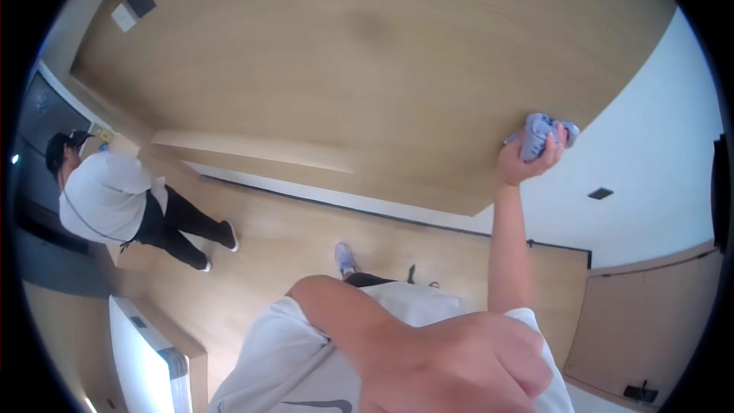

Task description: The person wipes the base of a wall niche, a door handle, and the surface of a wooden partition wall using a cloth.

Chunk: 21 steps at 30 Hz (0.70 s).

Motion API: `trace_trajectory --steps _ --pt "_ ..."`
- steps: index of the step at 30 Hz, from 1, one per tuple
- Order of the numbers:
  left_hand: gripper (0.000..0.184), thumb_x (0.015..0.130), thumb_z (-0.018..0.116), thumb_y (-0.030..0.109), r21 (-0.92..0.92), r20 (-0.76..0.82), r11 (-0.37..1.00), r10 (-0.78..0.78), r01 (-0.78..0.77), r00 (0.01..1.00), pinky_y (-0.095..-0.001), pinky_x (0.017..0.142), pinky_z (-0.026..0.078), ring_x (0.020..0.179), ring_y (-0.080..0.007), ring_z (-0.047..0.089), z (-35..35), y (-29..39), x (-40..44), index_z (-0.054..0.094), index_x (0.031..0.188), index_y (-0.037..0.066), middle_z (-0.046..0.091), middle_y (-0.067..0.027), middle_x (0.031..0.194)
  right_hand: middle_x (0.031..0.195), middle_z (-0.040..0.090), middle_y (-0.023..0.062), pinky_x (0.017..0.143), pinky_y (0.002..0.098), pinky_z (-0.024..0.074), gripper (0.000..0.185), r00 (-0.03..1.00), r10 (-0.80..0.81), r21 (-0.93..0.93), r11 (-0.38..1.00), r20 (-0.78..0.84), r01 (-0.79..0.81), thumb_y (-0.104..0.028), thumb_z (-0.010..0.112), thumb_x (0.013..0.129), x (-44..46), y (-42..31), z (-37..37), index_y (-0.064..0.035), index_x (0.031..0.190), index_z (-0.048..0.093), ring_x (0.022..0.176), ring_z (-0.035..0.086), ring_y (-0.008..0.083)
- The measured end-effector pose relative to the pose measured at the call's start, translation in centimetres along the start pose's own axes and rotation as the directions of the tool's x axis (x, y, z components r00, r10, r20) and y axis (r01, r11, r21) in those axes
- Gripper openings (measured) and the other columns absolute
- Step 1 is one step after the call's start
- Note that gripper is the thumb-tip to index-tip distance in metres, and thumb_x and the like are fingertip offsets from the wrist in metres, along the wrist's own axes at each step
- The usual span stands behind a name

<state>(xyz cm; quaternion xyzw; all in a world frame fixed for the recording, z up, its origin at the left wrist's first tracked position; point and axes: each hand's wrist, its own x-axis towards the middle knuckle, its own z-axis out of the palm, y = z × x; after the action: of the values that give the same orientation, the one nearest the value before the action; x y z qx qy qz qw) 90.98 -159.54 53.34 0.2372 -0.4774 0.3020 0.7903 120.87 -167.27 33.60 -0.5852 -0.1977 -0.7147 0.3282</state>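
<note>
Stretched out to the right, my right hand (535,159) is closed around a bunched grey-blue cloth (540,136). The cloth rests against the large wood-grain panel (321,61), close to the panel's right edge beside the white wall. My left arm is bent across my chest, and my left hand (466,367) is close below the camera, over my white shirt (405,300). The fingers of that hand are mostly hidden, so its grip does not show.
At the left a person (107,195) in a white top and dark trousers faces away. White and dark switch plates (133,8) sit on the panel's upper left. A bright white boxy object (145,359) stands at lower left. A wooden door (646,329) is at lower right.
</note>
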Motion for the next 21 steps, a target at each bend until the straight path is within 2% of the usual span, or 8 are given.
trace_trajectory --steps 4,6,7,10,12,15,18,21 --pt "0.032 0.103 0.049 0.011 -0.015 0.084 0.986 -0.165 0.167 0.983 -0.0357 0.045 0.034 0.051 -0.0203 0.049 -1.2 0.7 0.2 0.073 0.083 0.003 0.062 -0.0034 0.066 0.137 0.056 0.0202 0.112 0.0608 0.0444 0.056 1.000 -0.017 -0.021 1.000 -0.012 0.017 0.008 0.070 0.082 -0.2 0.3 0.2 -0.0096 0.132 0.050 0.129 0.055 0.0438" --pt "0.029 0.100 0.050 0.007 0.035 0.052 0.991 -0.135 0.133 0.990 -0.0355 0.045 0.034 0.052 -0.0199 0.049 -1.6 0.1 -0.3 0.073 0.083 0.004 0.061 -0.0028 0.065 0.137 0.056 0.0198 0.112 0.0607 0.0445 0.056 1.000 -0.008 -0.027 1.000 -0.006 0.007 0.007 0.070 0.083 -0.3 0.3 0.0 -0.0107 0.132 0.050 0.129 0.054 0.0435" --pt "0.027 0.098 0.051 0.005 0.099 -0.039 0.994 -0.044 0.048 0.998 -0.0353 0.046 0.034 0.053 -0.0198 0.050 -1.0 -0.6 -0.8 0.073 0.084 0.004 0.060 -0.0023 0.065 0.137 0.055 0.0198 0.112 0.0606 0.0446 0.055 1.000 -0.003 -0.035 0.999 -0.006 0.003 0.006 0.071 0.084 -0.4 0.2 0.1 -0.0109 0.132 0.050 0.129 0.055 0.0435" --pt "0.023 0.094 0.052 0.003 0.477 -0.037 0.874 0.129 -0.096 0.991 -0.0353 0.049 0.034 0.055 -0.0204 0.051 -0.8 -1.1 1.3 0.075 0.089 0.005 0.059 -0.0002 0.065 0.138 0.055 0.0199 0.112 0.0603 0.0449 0.055 1.000 -0.022 -0.051 0.999 -0.023 0.020 0.005 0.072 0.084 -0.3 0.6 0.6 -0.0113 0.132 0.050 0.128 0.055 0.0430" --pt "0.023 0.094 0.053 0.003 0.575 0.068 0.815 0.043 -0.075 0.997 -0.0351 0.051 0.035 0.056 -0.0205 0.051 -1.4 0.0 2.3 0.076 0.094 0.006 0.059 0.0015 0.065 0.138 0.055 0.0199 0.112 0.0601 0.0452 0.055 0.999 -0.029 -0.064 0.998 -0.023 0.028 0.004 0.072 0.085 -0.3 0.8 0.1 -0.0115 0.132 0.050 0.127 0.055 0.0427" --pt "0.025 0.099 0.052 0.005 0.407 0.182 0.908 -0.189 0.101 0.965 -0.0342 0.055 0.035 0.057 -0.0195 0.050 -2.9 1.4 1.3 0.077 0.101 0.007 0.061 0.0036 0.068 0.137 0.055 0.0199 0.112 0.0599 0.0456 0.056 0.999 -0.027 -0.058 0.998 -0.036 0.025 0.004 0.073 0.085 -0.3 0.4 0.7 -0.0115 0.133 0.049 0.127 0.055 0.0422" --pt "0.026 0.101 0.052 0.007 0.108 0.156 0.958 -0.281 0.266 0.947 -0.0336 0.059 0.035 0.057 -0.0177 0.049 -2.9 1.1 -0.1 0.077 0.105 0.008 0.063 0.0042 0.072 0.137 0.055 0.0199 0.111 0.0602 0.0456 0.055 0.999 -0.031 -0.058 0.998 -0.036 0.029 0.005 0.072 0.085 -0.3 0.4 0.4 -0.0114 0.133 0.049 0.127 0.055 0.0419" --pt "0.028 0.102 0.050 0.008 0.065 0.180 0.929 -0.371 0.365 0.911 -0.0341 0.061 0.036 0.057 -0.0169 0.049 -3.2 1.8 0.5 0.077 0.105 0.006 0.066 0.0038 0.078 0.137 0.055 0.0199 0.111 0.0609 0.0454 0.055 0.999 -0.036 -0.057 0.998 -0.025 0.034 0.006 0.072 0.085 -0.2 0.5 0.4 -0.0111 0.132 0.050 0.128 0.055 0.0421"
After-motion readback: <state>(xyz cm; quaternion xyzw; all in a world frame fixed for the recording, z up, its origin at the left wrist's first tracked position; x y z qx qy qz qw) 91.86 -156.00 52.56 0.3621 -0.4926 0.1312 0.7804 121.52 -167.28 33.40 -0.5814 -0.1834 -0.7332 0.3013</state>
